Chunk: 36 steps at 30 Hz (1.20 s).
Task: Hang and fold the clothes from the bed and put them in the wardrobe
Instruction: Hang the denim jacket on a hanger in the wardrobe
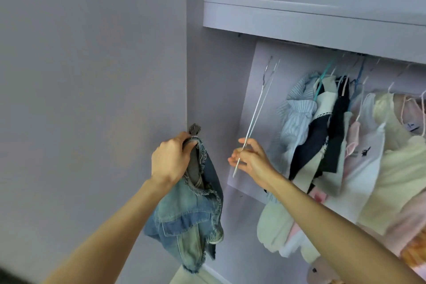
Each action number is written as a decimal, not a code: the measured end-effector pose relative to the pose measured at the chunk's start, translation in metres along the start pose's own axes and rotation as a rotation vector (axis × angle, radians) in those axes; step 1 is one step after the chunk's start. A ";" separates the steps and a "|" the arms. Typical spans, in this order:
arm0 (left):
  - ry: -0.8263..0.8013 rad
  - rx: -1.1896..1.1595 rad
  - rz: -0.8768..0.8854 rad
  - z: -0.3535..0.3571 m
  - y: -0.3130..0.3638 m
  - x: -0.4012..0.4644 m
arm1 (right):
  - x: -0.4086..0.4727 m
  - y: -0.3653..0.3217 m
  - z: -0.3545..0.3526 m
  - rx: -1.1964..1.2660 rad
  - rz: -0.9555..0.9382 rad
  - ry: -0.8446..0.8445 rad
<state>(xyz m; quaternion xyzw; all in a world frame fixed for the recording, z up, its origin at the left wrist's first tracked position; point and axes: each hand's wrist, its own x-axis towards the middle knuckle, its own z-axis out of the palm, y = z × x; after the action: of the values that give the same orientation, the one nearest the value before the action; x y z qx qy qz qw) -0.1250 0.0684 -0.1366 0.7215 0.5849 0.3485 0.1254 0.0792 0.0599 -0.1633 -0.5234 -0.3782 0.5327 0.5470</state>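
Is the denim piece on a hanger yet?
No. The left hand grips the denim bunched; the right hand holds bare hangers.

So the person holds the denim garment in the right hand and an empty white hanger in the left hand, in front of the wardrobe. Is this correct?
Not quite: the hands are swapped. In the head view the left hand grips the denim garment, and the right hand holds the empty white hanger. The rest is right.

Both bare forearms reach up and forward. The left hand (170, 161) is fisted, knuckles toward the camera (fingers curled tight). The right hand (251, 159) pinches with fingertips (234, 160) pointing left.
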 end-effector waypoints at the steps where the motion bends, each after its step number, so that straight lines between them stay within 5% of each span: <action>1: -0.022 -0.027 0.006 0.000 0.000 -0.007 | -0.006 0.004 -0.004 0.039 0.053 0.045; 7: -0.116 -0.212 -0.038 0.003 0.000 -0.043 | -0.050 0.036 -0.020 -0.271 0.079 0.471; 14: -0.176 -0.331 -0.098 0.013 0.000 -0.063 | -0.104 0.053 -0.011 -0.202 -0.250 0.357; 20: -0.219 -0.578 -0.270 -0.003 -0.002 -0.061 | -0.091 0.035 -0.036 0.035 -0.061 0.494; 23: -0.239 -0.677 -0.297 -0.013 0.003 -0.060 | -0.087 0.026 -0.057 0.066 -0.036 0.354; 26: -0.301 -0.748 -0.283 -0.018 0.017 -0.060 | -0.084 0.018 -0.049 -0.267 -0.081 0.074; 28: -0.367 -0.713 -0.208 -0.021 0.029 -0.060 | -0.086 0.012 -0.030 -0.485 -0.132 -0.113; 31: -0.410 -0.563 -0.057 -0.023 0.045 -0.059 | -0.089 0.014 -0.003 -0.502 -0.202 -0.331; 36: -0.228 -0.296 0.035 -0.024 0.047 -0.067 | -0.088 0.020 0.003 -0.782 -0.324 -0.197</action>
<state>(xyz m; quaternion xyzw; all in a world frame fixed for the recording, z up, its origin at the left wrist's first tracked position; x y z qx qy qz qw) -0.1095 -0.0122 -0.1155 0.7401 0.4967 0.3487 0.2896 0.0598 -0.0280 -0.1692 -0.5716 -0.6794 0.3039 0.3455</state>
